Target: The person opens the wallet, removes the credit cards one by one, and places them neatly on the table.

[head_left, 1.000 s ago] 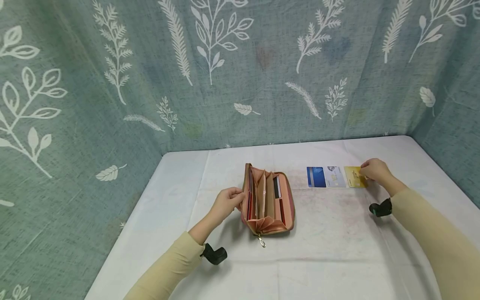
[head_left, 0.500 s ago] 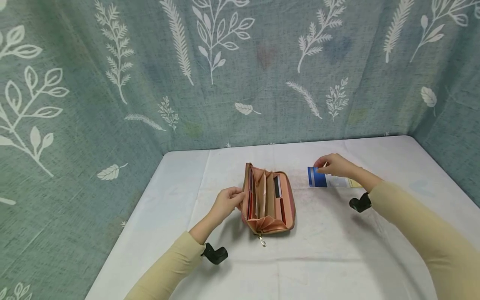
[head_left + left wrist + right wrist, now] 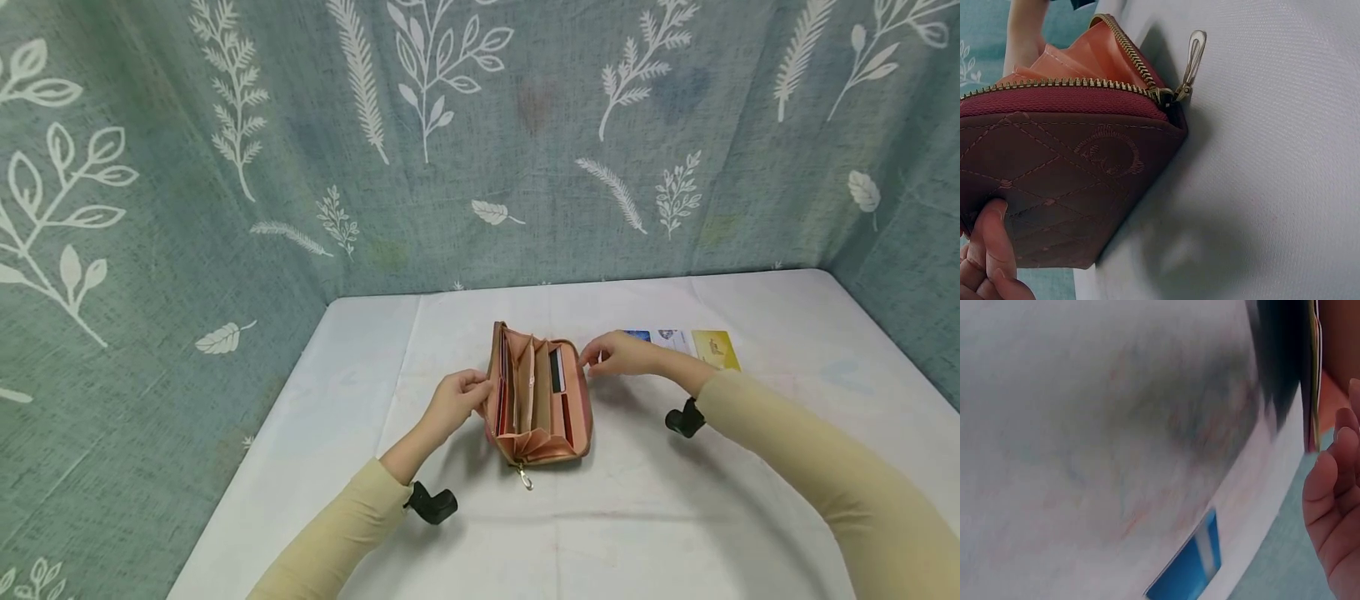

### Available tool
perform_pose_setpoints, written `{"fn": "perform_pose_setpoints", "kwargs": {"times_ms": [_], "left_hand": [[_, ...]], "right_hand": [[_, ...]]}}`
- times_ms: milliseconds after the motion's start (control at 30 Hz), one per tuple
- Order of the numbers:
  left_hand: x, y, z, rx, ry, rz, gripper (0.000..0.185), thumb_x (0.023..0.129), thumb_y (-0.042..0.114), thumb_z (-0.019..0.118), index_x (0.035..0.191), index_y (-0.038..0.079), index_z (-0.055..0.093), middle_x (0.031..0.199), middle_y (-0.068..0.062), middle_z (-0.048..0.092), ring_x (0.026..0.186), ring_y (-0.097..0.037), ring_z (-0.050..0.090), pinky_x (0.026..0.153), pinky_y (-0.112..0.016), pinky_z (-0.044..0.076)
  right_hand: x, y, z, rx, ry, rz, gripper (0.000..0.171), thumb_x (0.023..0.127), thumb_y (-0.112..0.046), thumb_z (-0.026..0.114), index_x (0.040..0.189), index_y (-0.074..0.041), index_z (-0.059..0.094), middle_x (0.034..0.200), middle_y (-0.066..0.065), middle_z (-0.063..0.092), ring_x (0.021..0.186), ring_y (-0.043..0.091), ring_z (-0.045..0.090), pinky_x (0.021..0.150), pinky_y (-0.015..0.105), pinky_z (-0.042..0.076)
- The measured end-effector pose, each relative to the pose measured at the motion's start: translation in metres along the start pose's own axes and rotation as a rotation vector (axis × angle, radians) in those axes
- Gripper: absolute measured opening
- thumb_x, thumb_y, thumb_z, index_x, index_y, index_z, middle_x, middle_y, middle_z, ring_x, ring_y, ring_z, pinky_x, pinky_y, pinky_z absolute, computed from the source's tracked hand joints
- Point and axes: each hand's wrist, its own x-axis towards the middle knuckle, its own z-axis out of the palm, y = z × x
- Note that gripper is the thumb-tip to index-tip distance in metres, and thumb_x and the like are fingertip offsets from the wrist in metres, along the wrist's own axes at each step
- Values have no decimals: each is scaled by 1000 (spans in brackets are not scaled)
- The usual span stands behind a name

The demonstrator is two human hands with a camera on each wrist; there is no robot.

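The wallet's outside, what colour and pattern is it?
The wallet is dark maroon with stitched diamond quilting, clearest in the left wrist view.

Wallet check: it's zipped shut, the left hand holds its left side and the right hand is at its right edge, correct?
Not zipped shut: the head view shows the wallet lying open, compartments showing. The left hand does hold its left side, and the right hand is at its right edge.

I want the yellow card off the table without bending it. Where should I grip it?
The yellow card lies flat, a white card beside its left edge. Probably best: come from its free right side, lift that short edge with a fingertip, then pinch both faces.
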Motion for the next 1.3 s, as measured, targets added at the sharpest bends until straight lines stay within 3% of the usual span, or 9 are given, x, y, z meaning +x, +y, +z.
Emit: {"fn": "perform_pose_setpoints", "kwargs": {"times_ms": [200, 333, 467, 567, 700, 1000, 1300], "left_hand": [[1, 0, 0, -21, -6, -8, 22, 91, 15, 54, 98, -5, 62, 59, 3, 60, 52, -8, 55, 49, -23, 36], [-10, 17, -1, -35, -23, 5, 22, 91, 9, 51, 98, -10, 60, 61, 1, 61, 53, -8, 55, 50, -22, 37], [-7, 12, -1, -37, -19, 10, 21, 91, 9, 51, 97, -9, 60, 61, 2, 61, 52, -8, 55, 51, -24, 38], [1, -1, 1, -38, -13, 9, 21, 91, 12, 53, 97, -6, 61, 61, 2, 61, 52, -9, 56, 53, -28, 41], [1, 0, 1, -36, -16, 18, 21, 91, 13, 53, 97, -6, 62, 61, 1, 62, 53, -9, 57, 55, -30, 44], [-1, 2, 0, 6, 14, 15, 21, 90, 14, 53, 98, -3, 63, 61, 2, 61, 52, -8, 55, 48, -23, 36], [0, 1, 1, -12, 8, 19, 21, 90, 13, 53, 98, -4, 63, 61, 2, 61, 52, -8, 55, 49, -24, 38]], "right_hand": [[7, -6, 14, -85, -74, -125, 10, 81, -3, 64, 90, -3, 67, 74, -4, 58, 66, 6, 47, 60, 22, 41], [8, -7, 22, -123, -91, -182, 8, 80, -4, 65, 87, -3, 67, 73, -2, 60, 67, 3, 47, 61, 21, 42], [8, -9, 28, -171, -91, -223, 8, 80, -7, 66, 87, -2, 66, 74, 0, 60, 68, 2, 47, 62, 21, 42], [8, -11, 31, -199, -85, -215, 9, 81, -8, 66, 88, -2, 66, 74, -1, 60, 67, 3, 46, 63, 21, 42], [8, -11, 34, -204, -72, -191, 9, 80, -9, 67, 87, -3, 67, 72, -2, 60, 67, 2, 46, 62, 20, 42], [9, -11, 39, -145, -56, -142, 9, 79, -9, 67, 84, -1, 67, 71, -2, 61, 64, 0, 47, 60, 18, 42], [11, -11, 46, -91, -31, -39, 7, 79, -8, 66, 80, -1, 68, 69, -3, 63, 62, 1, 48, 60, 18, 42]]}}
